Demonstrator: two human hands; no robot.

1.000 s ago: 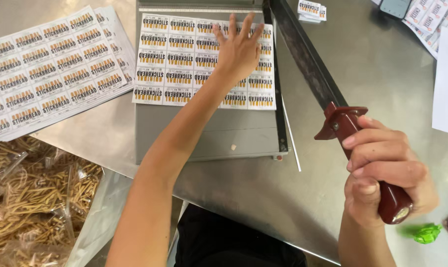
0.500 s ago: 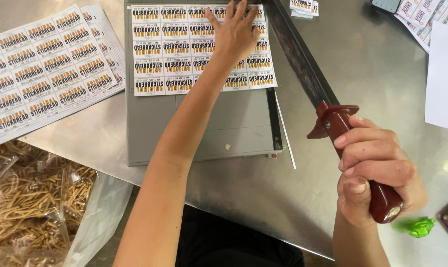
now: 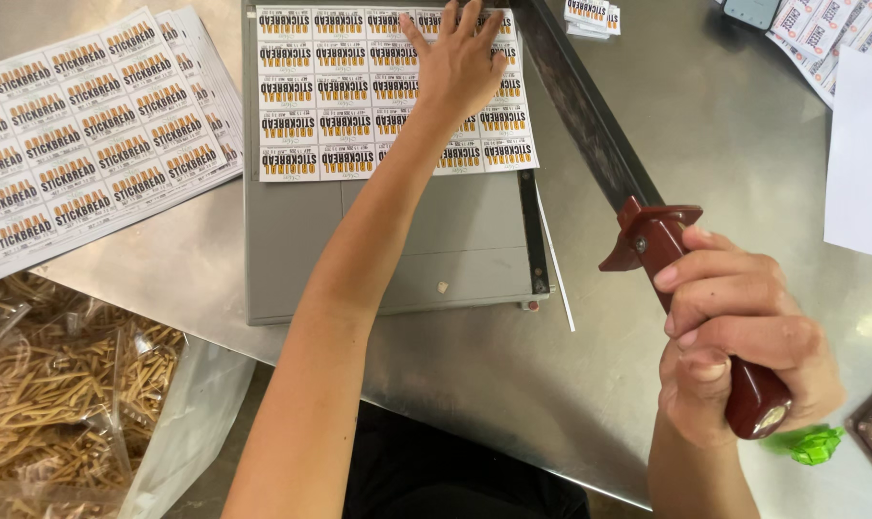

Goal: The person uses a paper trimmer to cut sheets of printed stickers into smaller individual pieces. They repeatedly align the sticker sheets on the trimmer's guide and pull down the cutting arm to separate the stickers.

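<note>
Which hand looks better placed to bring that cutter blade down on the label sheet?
The right hand, probably: it is wrapped around the red handle of the raised blade. The left hand lies flat on the label sheet, pinning it to the grey cutter board.

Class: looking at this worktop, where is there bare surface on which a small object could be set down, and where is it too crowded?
Free: the steel table right of the cutter blade, and the grey cutter board below the label sheet. Crowded: far left, under the stacked label sheets.
</note>
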